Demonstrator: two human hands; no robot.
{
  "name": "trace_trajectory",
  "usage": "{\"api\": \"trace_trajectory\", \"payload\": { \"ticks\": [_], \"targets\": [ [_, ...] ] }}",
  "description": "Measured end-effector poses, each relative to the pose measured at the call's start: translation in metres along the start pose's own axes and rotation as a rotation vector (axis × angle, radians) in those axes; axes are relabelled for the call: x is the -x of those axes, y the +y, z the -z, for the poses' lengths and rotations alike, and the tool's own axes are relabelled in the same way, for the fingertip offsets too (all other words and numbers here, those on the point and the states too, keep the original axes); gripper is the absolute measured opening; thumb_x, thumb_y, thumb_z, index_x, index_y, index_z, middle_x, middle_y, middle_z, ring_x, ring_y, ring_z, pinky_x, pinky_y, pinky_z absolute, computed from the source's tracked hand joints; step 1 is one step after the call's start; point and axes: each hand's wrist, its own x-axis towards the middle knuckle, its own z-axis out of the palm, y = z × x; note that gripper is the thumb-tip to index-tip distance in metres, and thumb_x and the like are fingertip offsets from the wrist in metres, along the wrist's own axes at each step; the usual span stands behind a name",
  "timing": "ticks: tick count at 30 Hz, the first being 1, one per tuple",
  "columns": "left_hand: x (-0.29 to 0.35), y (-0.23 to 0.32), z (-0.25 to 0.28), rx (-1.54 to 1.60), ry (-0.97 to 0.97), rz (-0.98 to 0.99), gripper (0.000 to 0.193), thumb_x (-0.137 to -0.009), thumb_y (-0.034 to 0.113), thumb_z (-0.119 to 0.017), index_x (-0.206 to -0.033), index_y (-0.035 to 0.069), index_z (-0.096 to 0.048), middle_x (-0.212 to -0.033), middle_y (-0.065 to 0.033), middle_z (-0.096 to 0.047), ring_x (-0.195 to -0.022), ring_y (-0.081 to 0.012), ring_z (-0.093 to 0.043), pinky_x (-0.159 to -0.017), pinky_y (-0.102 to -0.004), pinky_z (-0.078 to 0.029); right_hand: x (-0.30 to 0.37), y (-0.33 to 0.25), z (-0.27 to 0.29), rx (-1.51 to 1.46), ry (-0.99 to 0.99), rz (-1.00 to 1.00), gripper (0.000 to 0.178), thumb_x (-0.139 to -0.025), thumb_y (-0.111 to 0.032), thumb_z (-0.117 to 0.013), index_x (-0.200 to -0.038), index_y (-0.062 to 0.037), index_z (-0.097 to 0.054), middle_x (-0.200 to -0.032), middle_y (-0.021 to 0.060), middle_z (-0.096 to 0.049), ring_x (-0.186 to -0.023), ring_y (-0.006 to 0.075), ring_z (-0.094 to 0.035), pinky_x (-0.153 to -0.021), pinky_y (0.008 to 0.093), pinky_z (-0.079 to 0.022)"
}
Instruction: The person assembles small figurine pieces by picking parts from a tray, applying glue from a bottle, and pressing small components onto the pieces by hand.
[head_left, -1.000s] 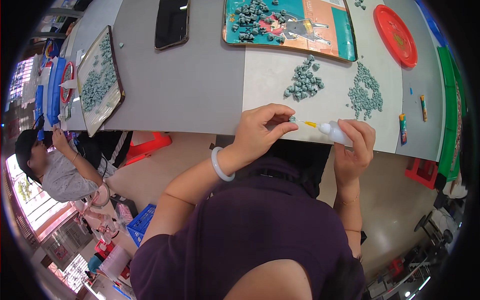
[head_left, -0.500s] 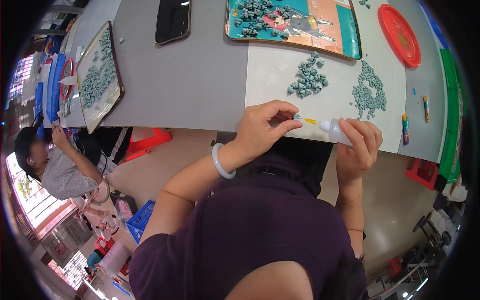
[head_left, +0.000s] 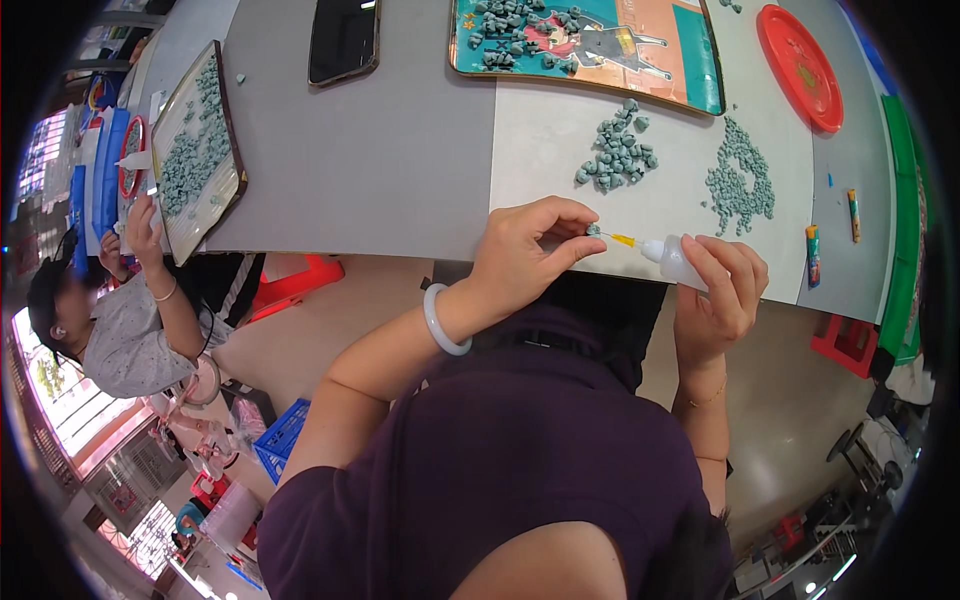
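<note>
Grey-green and small, a lumpy piece [head_left: 594, 230] sits pinched between thumb and forefinger of the left hand [head_left: 522, 250]. Opposite, the right hand [head_left: 722, 300] curls around a translucent white squeeze bottle [head_left: 676, 264], its thin yellow-based needle [head_left: 623, 240] aimed at the piece; whether they touch, I can't tell from here. Beyond both hands lies a heap of chunky grey-green bits [head_left: 616, 158].

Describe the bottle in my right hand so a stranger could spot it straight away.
Find the near edge of the table, then the right hand. It holds a whitish bottle, nearly level. Unlike the grey-green pieces nearby, it has a yellow tip.
</note>
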Motion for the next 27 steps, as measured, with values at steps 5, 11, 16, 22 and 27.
{"api": "trace_trajectory", "payload": {
  "ticks": [5,11,16,22,27],
  "targets": [
    [0.0,0.0,0.0,-0.012,0.002,-0.008,0.02,-0.073,0.01,-0.072,-0.086,0.0,-0.061,-0.075,-0.0088,-0.066,-0.067,-0.0142,-0.065,-0.062,-0.023,-0.051,0.001,0.002,0.002,0.003,0.009,-0.015,0.04,-0.056,0.011,-0.067,-0.09,-0.0094,-0.067,-0.087,0.0034,-0.061,-0.083,0.0223,-0.053,-0.074,0.0309,-0.044],
    [0.0,0.001,0.0,-0.016,0.002,-0.02,0.02,-0.072,0.009,-0.072,-0.086,0.0,-0.061,-0.074,-0.0081,-0.065,-0.067,-0.0141,-0.065,-0.062,-0.0229,-0.051,0.003,0.004,0.001,0.005,-0.009,-0.016,0.039,-0.055,0.011,-0.067,-0.09,-0.0083,-0.067,-0.088,0.0047,-0.061,-0.084,0.0228,-0.053,-0.075,0.0314,-0.044],
    [0.0,0.001,0.0,-0.008,0.0,-0.016,0.019,-0.073,0.008,-0.071,-0.086,0.0,-0.061,-0.074,-0.0078,-0.066,-0.067,-0.0142,-0.065,-0.063,-0.023,-0.052,0.011,0.028,0.008,-0.181,0.021,-0.292,0.03,-0.065,0.006,-0.068,-0.092,-0.0062,-0.063,-0.091,0.0049,-0.06,-0.085,0.0175,-0.054,-0.075,0.0271,-0.043],
    [-0.001,0.004,0.001,0.002,-0.01,-0.019,0.018,-0.073,0.007,-0.071,-0.087,0.0,-0.061,-0.075,-0.0084,-0.065,-0.069,-0.014,-0.065,-0.065,-0.023,-0.052,0.033,0.089,0.019,-0.241,0.102,-0.747,0.028,-0.076,-0.002,-0.068,-0.1,-0.0004,-0.053,-0.102,0.0078,-0.059,-0.09,0.0124,-0.054,-0.079,0.0246,-0.044],
    [-0.001,0.007,0.002,-0.013,-0.001,0.002,0.016,-0.073,0.004,-0.07,-0.088,0.002,-0.062,-0.074,-0.0056,-0.065,-0.065,-0.0096,-0.062,-0.06,-0.0202,-0.048,0.032,0.1,0.016,-0.38,0.231,-0.635,0.038,-0.077,-0.002,-0.066,-0.106,-0.0018,-0.041,-0.112,0.0145,-0.053,-0.095,0.0186,-0.052,-0.077,0.0281,-0.045]
  ]
}}
